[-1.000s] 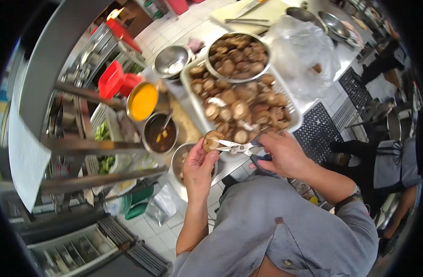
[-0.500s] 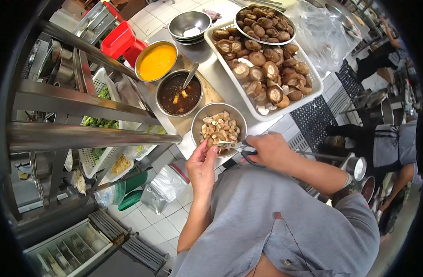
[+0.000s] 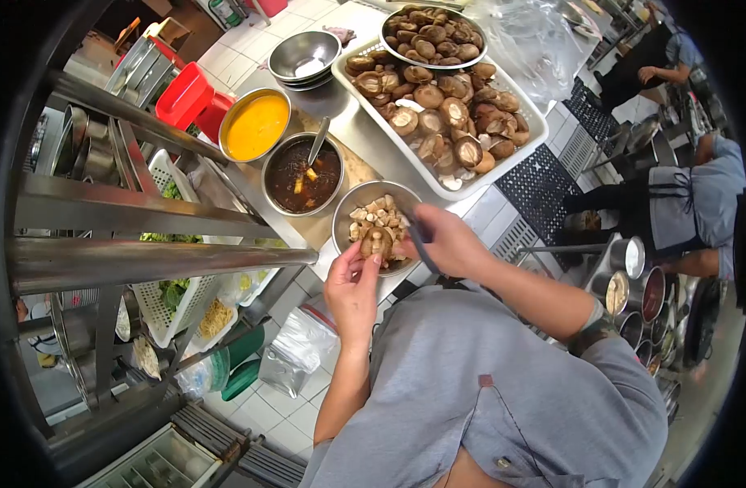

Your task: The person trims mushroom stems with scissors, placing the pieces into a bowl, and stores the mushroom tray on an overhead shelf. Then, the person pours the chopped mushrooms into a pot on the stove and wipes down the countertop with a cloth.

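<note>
Over a steel bowl [image 3: 339, 213] of cut pale mushroom pieces [image 3: 375, 213], my left hand [image 3: 355, 286] pinches a brown mushroom [image 3: 378, 241] with its underside and stem showing. My right hand [image 3: 448, 242] is closed around dark-handled scissors [image 3: 423, 244], its fingertips close to the mushroom's right side. The scissor blades are blurred and partly hidden. Behind the bowl, a white basket [image 3: 529, 140] holds many whole brown mushrooms [image 3: 454, 112], with a steel bowl of more mushrooms [image 3: 434, 37] resting on its far end.
Left of the basket stand a bowl of dark sauce [image 3: 296, 183] with a spoon, a bowl of yellow liquid [image 3: 255, 126] and stacked empty bowls [image 3: 305, 55]. Metal rails [image 3: 161, 264] run along the left. Two people [image 3: 682, 203] stand at the right.
The view has shifted, with the bowls and basket now further left. The scissors have turned and lifted off the mushroom, whose underside now faces up.
</note>
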{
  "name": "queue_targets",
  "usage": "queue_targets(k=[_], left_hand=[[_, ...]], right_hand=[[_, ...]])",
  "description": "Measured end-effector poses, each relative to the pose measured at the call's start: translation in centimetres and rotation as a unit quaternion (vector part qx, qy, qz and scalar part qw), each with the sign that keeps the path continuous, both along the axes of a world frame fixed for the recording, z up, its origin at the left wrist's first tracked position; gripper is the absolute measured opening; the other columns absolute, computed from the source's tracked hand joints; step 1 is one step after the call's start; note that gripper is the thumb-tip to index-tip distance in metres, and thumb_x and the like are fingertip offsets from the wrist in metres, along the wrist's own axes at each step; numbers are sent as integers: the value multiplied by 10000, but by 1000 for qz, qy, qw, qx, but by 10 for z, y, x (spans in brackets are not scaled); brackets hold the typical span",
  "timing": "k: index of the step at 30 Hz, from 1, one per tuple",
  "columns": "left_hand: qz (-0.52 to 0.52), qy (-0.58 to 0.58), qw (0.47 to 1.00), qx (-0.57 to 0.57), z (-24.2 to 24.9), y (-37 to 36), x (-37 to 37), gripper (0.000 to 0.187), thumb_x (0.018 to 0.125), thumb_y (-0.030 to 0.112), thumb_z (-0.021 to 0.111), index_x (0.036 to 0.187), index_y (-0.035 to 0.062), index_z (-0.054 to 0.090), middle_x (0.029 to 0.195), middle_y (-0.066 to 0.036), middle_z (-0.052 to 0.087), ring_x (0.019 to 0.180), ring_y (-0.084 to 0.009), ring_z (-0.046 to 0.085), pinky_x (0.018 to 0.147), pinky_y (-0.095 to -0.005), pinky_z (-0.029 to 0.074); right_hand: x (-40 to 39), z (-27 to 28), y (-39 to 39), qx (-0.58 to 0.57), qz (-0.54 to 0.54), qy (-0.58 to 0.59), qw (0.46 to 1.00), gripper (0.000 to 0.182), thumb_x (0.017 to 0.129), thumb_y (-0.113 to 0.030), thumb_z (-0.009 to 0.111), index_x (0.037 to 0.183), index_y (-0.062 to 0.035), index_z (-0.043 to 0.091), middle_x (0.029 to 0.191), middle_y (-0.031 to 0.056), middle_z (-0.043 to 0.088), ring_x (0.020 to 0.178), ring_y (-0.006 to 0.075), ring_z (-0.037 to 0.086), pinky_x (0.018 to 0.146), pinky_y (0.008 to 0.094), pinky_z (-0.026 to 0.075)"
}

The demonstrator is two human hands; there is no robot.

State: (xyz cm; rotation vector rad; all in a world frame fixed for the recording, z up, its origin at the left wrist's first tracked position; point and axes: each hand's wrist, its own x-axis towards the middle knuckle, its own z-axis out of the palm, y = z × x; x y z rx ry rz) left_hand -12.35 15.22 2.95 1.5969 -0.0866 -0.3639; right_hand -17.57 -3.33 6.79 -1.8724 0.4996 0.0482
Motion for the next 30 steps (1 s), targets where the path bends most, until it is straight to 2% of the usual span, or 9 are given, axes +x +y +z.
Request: queue_targets(k=[3,6,9,12,16,17,20,23,30], left_hand=[[-9,-96,994,59,6,-4,-8,295,887,29,715,1173,-24,666,986,-94,680,847,-133,668,743,-282,567],[-25,-87,993,70,11,2,-3,330,915,-15,679,1231,-77,606,1012,-107,695,892,-122,656,798,-251,538],[13,-99,993,70,1,7,-1,294,891,52,713,1170,-30,670,992,-108,692,834,-134,673,749,-292,568],[53,-11,998,36,-13,24,9,291,906,59,698,1174,-48,663,1023,-115,697,840,-128,669,765,-294,563],[101,69,991,-52,-4,36,17,298,950,55,653,1221,-62,613,1065,-110,693,914,-128,663,804,-286,569],[99,72,991,-62,-4,38,20,302,958,47,640,1236,-58,583,1073,-105,687,940,-133,659,822,-282,573],[129,84,981,-114,11,32,22,309,959,49,640,1240,-57,566,1072,-98,682,935,-128,655,825,-277,570],[95,60,987,-112,22,19,21,276,977,64,612,1229,-39,566,1111,-103,677,964,-123,651,818,-264,564],[1,59,994,-88,37,-12,15,263,970,62,622,1203,-48,572,1087,-109,678,929,-116,652,799,-257,567]], right_hand=[[17,-16,12,16,12,-19,1000,320,798,-240,798,910,-6,611,719,93,595,644,182,540,622,349,459],[26,-25,18,125,-2,-58,990,226,822,-112,774,868,-42,564,712,-50,528,652,38,474,567,224,408],[30,-16,22,183,-15,-63,981,188,830,-89,744,864,-56,562,716,-57,540,639,40,473,554,226,403],[33,-12,14,183,-51,-32,981,153,840,-90,725,868,-68,577,717,-49,560,638,41,482,554,227,411],[29,-5,-15,-119,78,94,985,326,856,-273,786,936,-13,607,738,-37,603,658,74,539,587,251,462],[17,-38,-25,-24,95,49,994,568,797,-530,785,958,-8,627,752,30,619,696,190,581,653,374,488],[-14,-8,-26,97,218,91,967,638,789,-582,775,1035,-16,610,842,48,614,790,172,576,703,345,478],[-28,-9,-26,127,291,101,943,680,781,-593,782,1093,-21,587,886,45,584,835,162,553,734,326,463],[-25,11,-32,133,240,116,955,635,777,-559,806,1043,-26,584,834,19,551,786,145,518,693,319,444]])
